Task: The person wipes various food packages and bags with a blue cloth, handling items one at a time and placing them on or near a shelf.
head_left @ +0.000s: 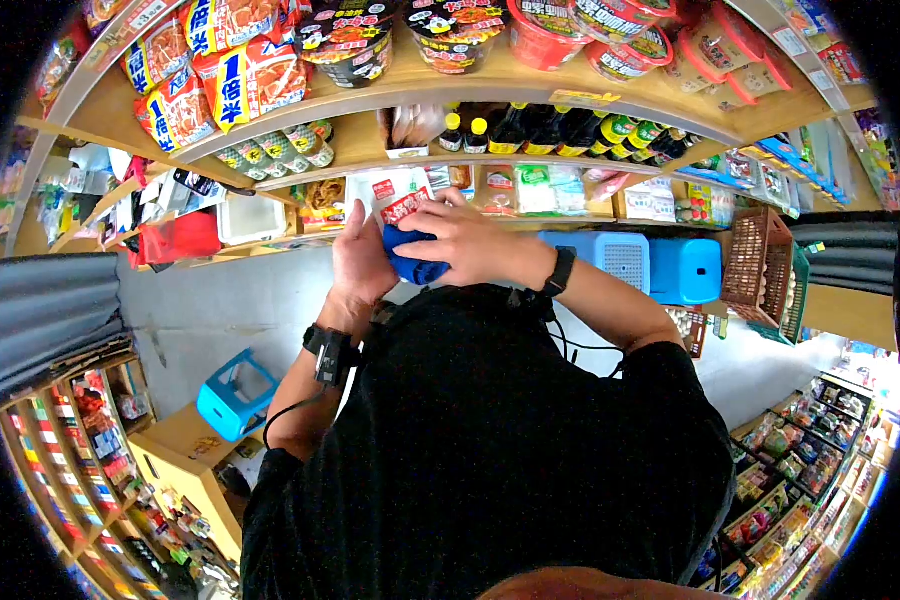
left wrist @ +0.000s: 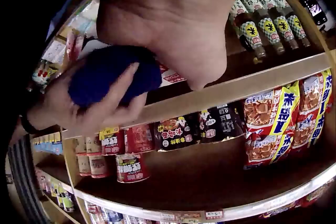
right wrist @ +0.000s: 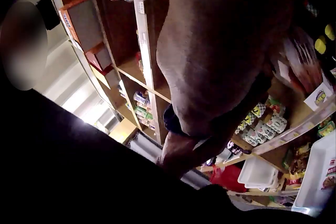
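A wadded blue cloth [head_left: 417, 262] is between my two hands, in front of the lower shelf. My right hand [head_left: 478, 243] grips it from the right, its fingers bent over the top. My left hand [head_left: 362, 262] presses against the cloth's left side with the thumb raised; its other fingers are mostly hidden. In the left wrist view the blue cloth [left wrist: 107, 74] bulges beside the left hand [left wrist: 173, 19], with the right fingers [left wrist: 118, 95] spread across it. The right wrist view is dark, and only a strip of the cloth [right wrist: 170, 121] shows by the right hand [right wrist: 210, 61].
A white tray [head_left: 358, 187] with a red-lettered packet [head_left: 392, 190] lies just beyond the hands. Above are noodle bowls [head_left: 455, 35], noodle packs [head_left: 235, 75] and sauce bottles [head_left: 540, 130]. Blue bins [head_left: 684, 270] and a brown crate [head_left: 755, 262] stand right; a blue stool [head_left: 235, 395] stands left.
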Demonstrator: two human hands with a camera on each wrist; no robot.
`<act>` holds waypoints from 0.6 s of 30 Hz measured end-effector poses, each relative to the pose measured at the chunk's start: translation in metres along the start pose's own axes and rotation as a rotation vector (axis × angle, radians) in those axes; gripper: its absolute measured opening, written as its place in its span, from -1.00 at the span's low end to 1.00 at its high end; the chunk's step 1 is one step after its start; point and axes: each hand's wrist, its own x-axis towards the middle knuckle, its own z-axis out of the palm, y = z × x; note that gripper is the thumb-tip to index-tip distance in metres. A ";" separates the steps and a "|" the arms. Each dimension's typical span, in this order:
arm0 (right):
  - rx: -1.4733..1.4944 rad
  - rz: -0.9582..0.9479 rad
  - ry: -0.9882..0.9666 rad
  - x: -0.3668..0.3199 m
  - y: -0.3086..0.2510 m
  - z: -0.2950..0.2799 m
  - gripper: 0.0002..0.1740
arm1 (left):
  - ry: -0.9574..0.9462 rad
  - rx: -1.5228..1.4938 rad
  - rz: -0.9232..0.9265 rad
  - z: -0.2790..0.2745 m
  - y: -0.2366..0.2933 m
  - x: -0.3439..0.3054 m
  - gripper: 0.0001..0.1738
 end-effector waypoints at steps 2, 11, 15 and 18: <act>0.097 0.023 0.020 -0.003 0.000 0.003 -0.51 | -0.115 0.068 0.000 0.006 0.001 0.000 -0.21; 0.032 0.075 0.102 -0.019 0.008 -0.009 -0.43 | 0.053 0.081 0.020 -0.010 -0.002 0.009 -0.51; -0.031 0.156 0.204 -0.022 0.012 -0.007 -0.42 | 0.057 0.136 0.024 -0.003 0.005 0.007 -0.50; -0.072 0.207 0.218 -0.018 0.005 -0.007 -0.43 | 0.058 0.126 0.037 0.003 0.007 0.008 -0.49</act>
